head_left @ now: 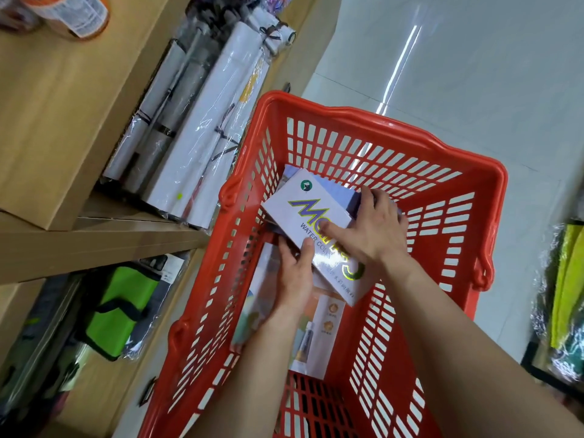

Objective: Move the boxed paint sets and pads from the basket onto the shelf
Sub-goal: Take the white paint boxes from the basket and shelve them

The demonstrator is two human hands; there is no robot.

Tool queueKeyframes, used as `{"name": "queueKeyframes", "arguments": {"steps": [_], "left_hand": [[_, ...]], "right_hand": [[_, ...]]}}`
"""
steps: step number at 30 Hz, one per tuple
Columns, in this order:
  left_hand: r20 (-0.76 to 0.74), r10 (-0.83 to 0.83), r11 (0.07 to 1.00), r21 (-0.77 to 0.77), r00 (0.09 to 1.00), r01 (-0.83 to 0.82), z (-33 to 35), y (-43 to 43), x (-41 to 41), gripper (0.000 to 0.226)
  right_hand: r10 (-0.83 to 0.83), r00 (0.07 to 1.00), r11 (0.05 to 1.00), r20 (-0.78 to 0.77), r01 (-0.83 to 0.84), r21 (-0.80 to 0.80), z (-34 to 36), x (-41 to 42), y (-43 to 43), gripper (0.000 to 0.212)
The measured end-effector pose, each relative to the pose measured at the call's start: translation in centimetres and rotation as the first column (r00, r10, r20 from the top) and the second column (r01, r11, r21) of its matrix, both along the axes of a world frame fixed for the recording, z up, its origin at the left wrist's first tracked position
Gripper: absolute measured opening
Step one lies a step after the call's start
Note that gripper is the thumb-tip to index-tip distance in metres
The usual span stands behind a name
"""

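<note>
A red plastic basket [442, 172] stands on the floor beside the wooden shelf [104, 245]. Inside it, both hands grip a white water colour box [300, 210] with purple and yellow lettering. My left hand [295, 273] holds its near left edge with the thumb on top. My right hand [369, 229] lies over its right side, fingers curled around the far edge. More boxes of the same kind are stacked under it, partly hidden. A flat pad or pack [319, 330] with pale printed covers lies on the basket floor below.
The shelf at left holds white paper rolls in plastic wrap [202, 121] and a cardboard box [63, 105] above them. A green and black pouch [117, 311] lies on the lower level. Pale tiled floor [474, 74] runs beyond the basket. Yellow wrapped goods [565, 295] stand at right.
</note>
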State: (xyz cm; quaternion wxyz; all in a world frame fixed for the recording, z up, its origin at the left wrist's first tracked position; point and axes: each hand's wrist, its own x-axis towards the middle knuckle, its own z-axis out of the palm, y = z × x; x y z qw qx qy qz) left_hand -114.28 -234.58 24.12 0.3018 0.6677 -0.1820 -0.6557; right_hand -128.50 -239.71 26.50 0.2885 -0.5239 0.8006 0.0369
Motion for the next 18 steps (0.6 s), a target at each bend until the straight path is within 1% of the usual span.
{"name": "queueKeyframes", "arguments": {"steps": [2, 4, 6, 9, 11, 15, 18], "left_hand": [[-0.004, 0.023, 1.000, -0.017, 1.000, -0.023, 0.0, 0.0, 0.1, 0.052], [-0.013, 0.050, 0.998, -0.031, 0.999, -0.051, 0.2, 0.0, 0.3, 0.045], [-0.024, 0.073, 0.997, -0.028, 0.997, -0.074, 0.4, 0.0, 0.2, 0.044], [-0.038, 0.112, 0.994, -0.013, 0.993, -0.112, 0.5, -0.4, -0.1, 0.043], [-0.037, 0.132, 0.991, -0.010, 0.991, -0.133, 0.2, -0.8, -0.4, 0.042], [-0.050, 0.161, 0.987, -0.005, 0.986, -0.161, -0.2, -0.9, -0.7, 0.043], [-0.022, 0.178, 0.984, -0.016, 0.984, -0.178, -0.3, -0.7, -0.5, 0.047]], "right_hand": [[-0.017, 1.000, 0.998, -0.019, 0.018, 0.060, -0.2, -0.1, 0.2, 0.114], [-0.009, 1.000, 0.996, -0.020, 0.011, 0.092, -0.4, 0.2, 1.0, 0.109], [-0.020, 1.000, 0.996, 0.017, 0.018, 0.086, -0.6, 0.4, 1.3, 0.107], [-0.007, 0.994, 0.994, 0.109, -0.005, 0.110, -0.6, -0.1, 0.2, 0.115], [0.009, 0.992, 0.991, 0.124, -0.026, 0.135, -0.6, -0.7, -0.6, 0.118], [0.070, 0.996, 0.977, 0.062, -0.081, 0.196, -0.6, -0.8, -1.0, 0.113], [0.087, 0.996, 0.970, 0.010, -0.087, 0.228, -0.4, -0.3, -1.0, 0.122]]}}
